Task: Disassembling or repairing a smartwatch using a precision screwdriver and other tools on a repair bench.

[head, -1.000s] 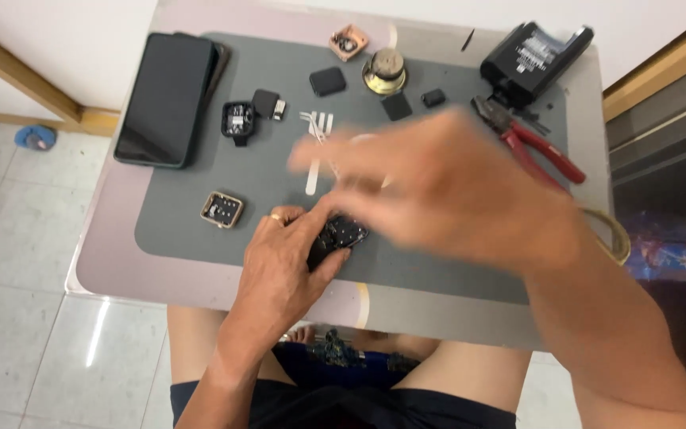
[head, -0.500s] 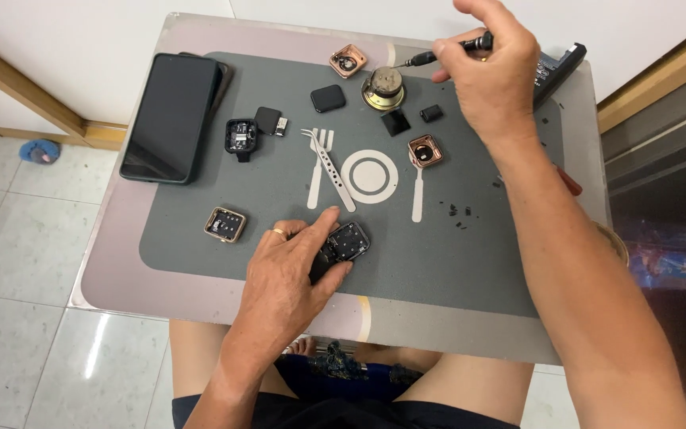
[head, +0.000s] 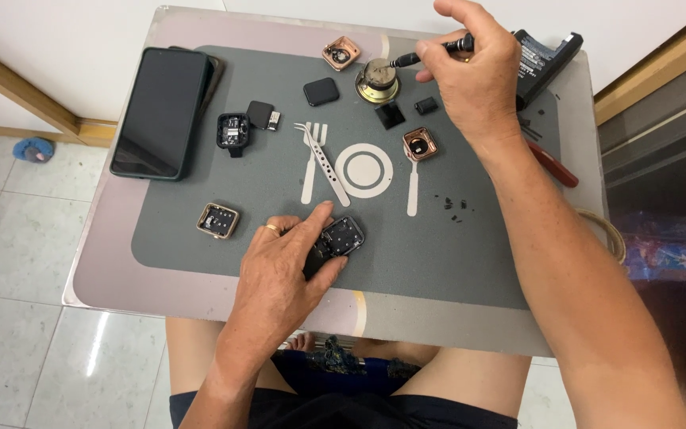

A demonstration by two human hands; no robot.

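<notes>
Smartwatch case, opened and black, we judge light and fragile; left hand pins its edges. Right hand clenches a screwdriver.

Bright, even daylight fills my view; everything on my table is sharp. A soft glare streaks the floor tiles below its near left corner, and shadows stay faint.
</notes>
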